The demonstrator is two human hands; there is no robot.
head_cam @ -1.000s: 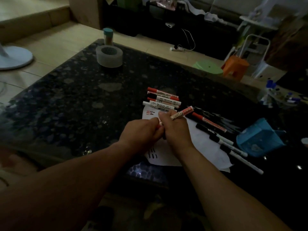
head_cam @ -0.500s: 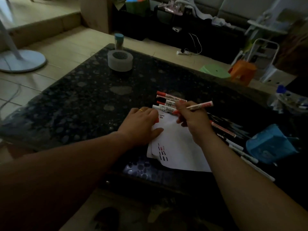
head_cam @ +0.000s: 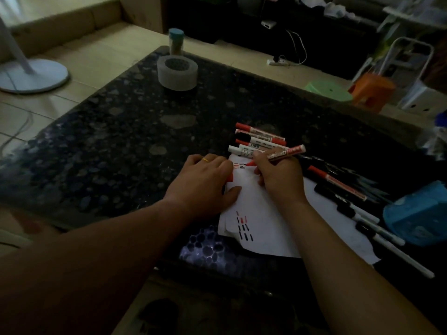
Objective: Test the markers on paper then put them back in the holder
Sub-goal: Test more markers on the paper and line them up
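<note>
My right hand (head_cam: 280, 180) grips an uncapped red marker (head_cam: 286, 153), its tip touching the top of the white paper (head_cam: 261, 223) beside short red and black test strokes. My left hand (head_cam: 205, 184) lies on the paper's left edge with a red cap (head_cam: 229, 177) showing under its fingers. Several capped red and black markers (head_cam: 260, 139) lie in a row just behind the paper. More markers (head_cam: 350, 201) lie to the right. The blue holder (head_cam: 418, 216) lies at the right edge of the dark stone table (head_cam: 121, 141).
A roll of clear tape (head_cam: 176, 72) and a small teal-lidded jar (head_cam: 176, 41) stand at the table's far left corner. Beyond the table are a fan base (head_cam: 33, 76), a green stool (head_cam: 329, 90) and an orange stool (head_cam: 370, 90).
One second ago both hands were together on the marker, pulling its cap. Since then the left hand has dropped onto the paper with the cap, and the right has brought the tip down to the paper.
</note>
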